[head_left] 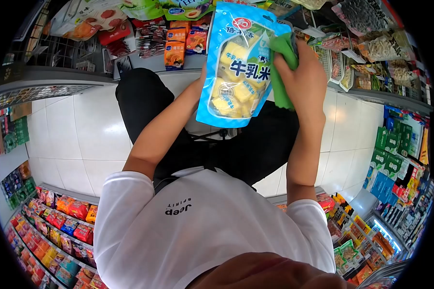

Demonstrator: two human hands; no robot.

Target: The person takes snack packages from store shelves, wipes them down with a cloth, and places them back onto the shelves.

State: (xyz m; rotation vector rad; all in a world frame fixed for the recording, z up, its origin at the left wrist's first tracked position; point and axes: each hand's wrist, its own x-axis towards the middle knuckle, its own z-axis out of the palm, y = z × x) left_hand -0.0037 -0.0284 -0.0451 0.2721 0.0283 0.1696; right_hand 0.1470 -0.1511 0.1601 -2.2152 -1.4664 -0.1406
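A blue snack bag (217, 96) with a clear window hangs upright in front of me, showing pale yellow wrapped pieces inside. My left hand (203, 74) holds it from behind the left edge; the bag hides nearly all of its fingers. At the bag's right edge, my right hand (305, 72) is closed round a green cloth (283, 89). The cloth lies against the bag's right side, and its lower end hangs loose below my thumb.
A shelf ahead carries small orange packets (175, 54), a green bag (185, 8) and dark red sachets (152, 38). White baskets (340, 67) hold packaged goods at right. Behind me are shelves of colourful packets (77, 209). Green boxes (388, 161) stand far right, past the tiled floor (101, 130).
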